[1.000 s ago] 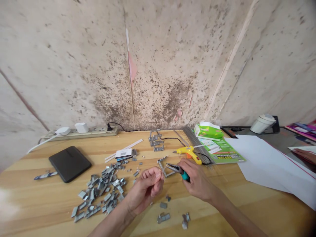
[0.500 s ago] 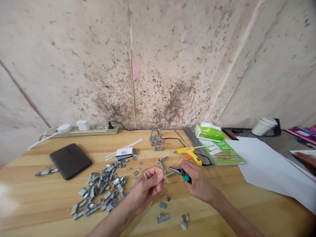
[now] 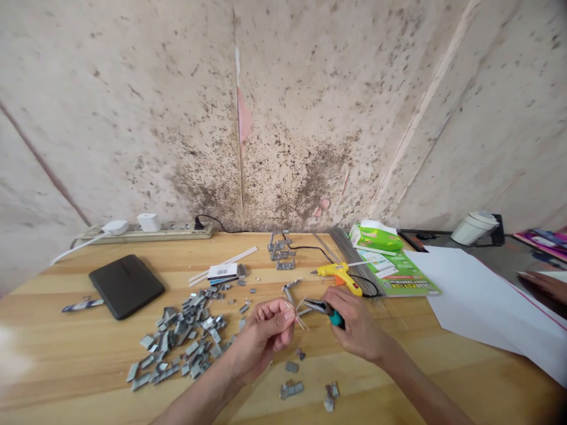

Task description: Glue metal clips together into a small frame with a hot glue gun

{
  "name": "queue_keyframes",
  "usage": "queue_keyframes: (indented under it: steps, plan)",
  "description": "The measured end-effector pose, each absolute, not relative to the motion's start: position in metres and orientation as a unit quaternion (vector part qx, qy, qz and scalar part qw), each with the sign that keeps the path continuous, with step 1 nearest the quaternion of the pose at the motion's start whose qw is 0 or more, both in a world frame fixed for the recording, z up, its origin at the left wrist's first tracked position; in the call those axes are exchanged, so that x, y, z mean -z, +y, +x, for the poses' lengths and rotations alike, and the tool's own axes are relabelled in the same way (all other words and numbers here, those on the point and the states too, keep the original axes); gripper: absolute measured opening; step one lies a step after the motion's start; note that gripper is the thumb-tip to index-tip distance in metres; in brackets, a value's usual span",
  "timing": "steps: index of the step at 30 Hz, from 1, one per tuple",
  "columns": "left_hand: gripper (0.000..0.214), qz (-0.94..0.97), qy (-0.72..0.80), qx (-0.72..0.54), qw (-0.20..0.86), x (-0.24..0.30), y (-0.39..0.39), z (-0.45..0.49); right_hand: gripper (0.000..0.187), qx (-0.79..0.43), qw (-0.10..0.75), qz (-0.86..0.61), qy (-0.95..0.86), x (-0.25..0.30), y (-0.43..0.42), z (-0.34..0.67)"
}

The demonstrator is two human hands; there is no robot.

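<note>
Between the thumb and fingers of my left hand (image 3: 271, 327) are thin wires (image 3: 302, 321), which cross and stick out to the right. My right hand (image 3: 354, 324) is wrapped round needle-nose pliers (image 3: 322, 308) with dark jaws and a teal handle. The plier tips point left at the wires; whether they touch a wire I cannot tell. Just behind the hands lies a grey metal piece (image 3: 291, 287), partly hidden. Several small grey metal pieces (image 3: 292, 388) rest on the table in front of the hands.
A heap of grey metal clips (image 3: 190, 336) spreads left of my hands. Behind stand a small metal structure (image 3: 282, 251) and a yellow glue gun (image 3: 340, 274). A black tablet (image 3: 127, 287) lies left. White paper (image 3: 478, 301) is on the right, near another person's hand (image 3: 544, 286).
My hands and the pliers hold almost the same position. The view has shifted very slightly. At the far right, the other person's hand has moved a little to the left.
</note>
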State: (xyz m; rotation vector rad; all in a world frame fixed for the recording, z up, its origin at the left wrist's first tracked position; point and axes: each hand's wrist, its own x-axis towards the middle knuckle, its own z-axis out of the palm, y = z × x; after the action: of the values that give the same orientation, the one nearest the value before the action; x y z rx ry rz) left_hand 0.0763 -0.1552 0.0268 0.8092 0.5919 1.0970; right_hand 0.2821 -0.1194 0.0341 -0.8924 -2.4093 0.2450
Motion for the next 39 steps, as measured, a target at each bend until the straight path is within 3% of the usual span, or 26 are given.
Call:
queue_keyframes:
  steps: [31,39]
  plan:
    - [0.037,0.446,0.401,-0.468,0.649,-0.0346,-0.1533,0.0746,0.027,-0.062,0.259,-0.324,-0.908,-0.0299,-0.1181,0.2877]
    - [0.036,0.583,0.417,-0.434,0.545,-0.0353,-0.1537,0.0711,0.024,-0.042,0.235,-0.338,-0.91,-0.0346,-0.1206,0.2862]
